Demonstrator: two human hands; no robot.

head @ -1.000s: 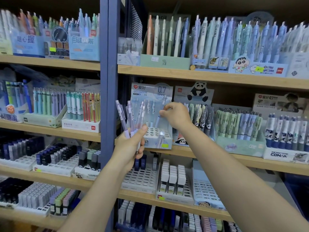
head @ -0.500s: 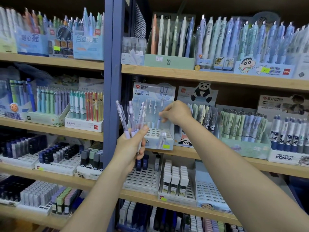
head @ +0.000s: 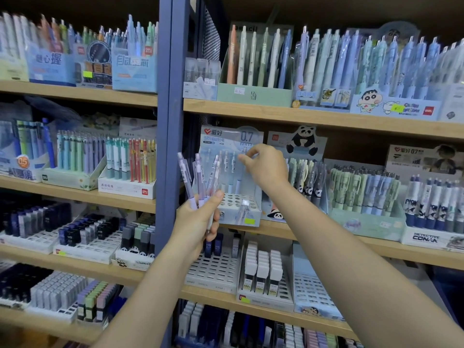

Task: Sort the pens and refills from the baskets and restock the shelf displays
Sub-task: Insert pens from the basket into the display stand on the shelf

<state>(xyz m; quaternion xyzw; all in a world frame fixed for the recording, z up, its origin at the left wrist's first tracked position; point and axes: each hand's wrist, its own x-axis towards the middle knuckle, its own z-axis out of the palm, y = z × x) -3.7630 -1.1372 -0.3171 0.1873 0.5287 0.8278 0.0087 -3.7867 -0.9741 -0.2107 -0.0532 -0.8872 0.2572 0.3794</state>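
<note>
My left hand is gripping a fan of clear lilac plastic pens; my right hand, just above it, is pinching one pen at the pale blue cardboard display box. I judge restocking is underway; next it needs a free hole.

Two bare forearms enter from the lower edge, and each ends in a bare hand. The left hand and the right hand wear no gloves, rings or watch. No sleeve covers either arm below the grip. The fingernails are short and unpainted.
</note>
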